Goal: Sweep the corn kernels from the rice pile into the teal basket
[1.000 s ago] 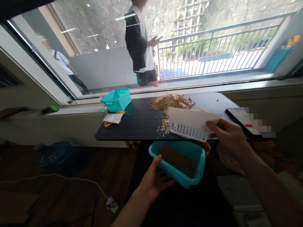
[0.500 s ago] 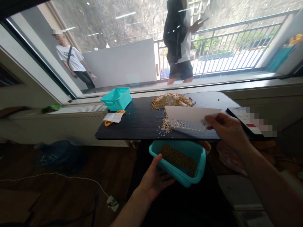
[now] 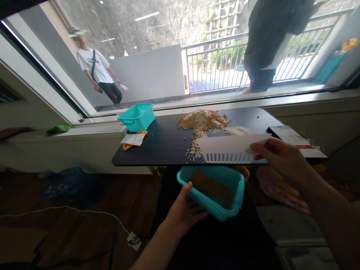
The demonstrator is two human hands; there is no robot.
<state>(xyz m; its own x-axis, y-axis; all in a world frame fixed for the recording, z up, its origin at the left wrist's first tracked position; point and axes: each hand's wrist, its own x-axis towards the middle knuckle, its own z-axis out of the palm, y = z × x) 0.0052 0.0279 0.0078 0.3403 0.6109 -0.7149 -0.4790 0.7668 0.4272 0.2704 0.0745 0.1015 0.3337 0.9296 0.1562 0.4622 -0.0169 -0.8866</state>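
Observation:
My left hand (image 3: 185, 210) grips the near left side of a turquoise plastic basket (image 3: 239, 202), thumb over the rim and fingers underneath. Brown beans (image 3: 210, 185) lie on its floor, just below the table's front edge. Between the thumb and fingers of my right hand (image 3: 270, 150) is a white slotted card (image 3: 225, 146), its row of slots facing down near the front edge of the dark table (image 3: 157, 150). Behind the card rises a pile of yellowish beans mixed with white grains (image 3: 204, 120). Some beans and grains (image 3: 195, 150) trail toward the card's left end.
A second turquoise basket (image 3: 137, 117) stands at the table's back left, beside a folded paper on a yellow cloth (image 3: 133, 140). A flat box (image 3: 298, 142) lies at the right. A power strip (image 3: 134, 240) is on the floor. Two people pass outside the window.
My right hand has moved the slotted card a little right and toward the table's front edge, uncovering a patch of pale grains. My left hand and the basket stay put. Both people outside have moved right.

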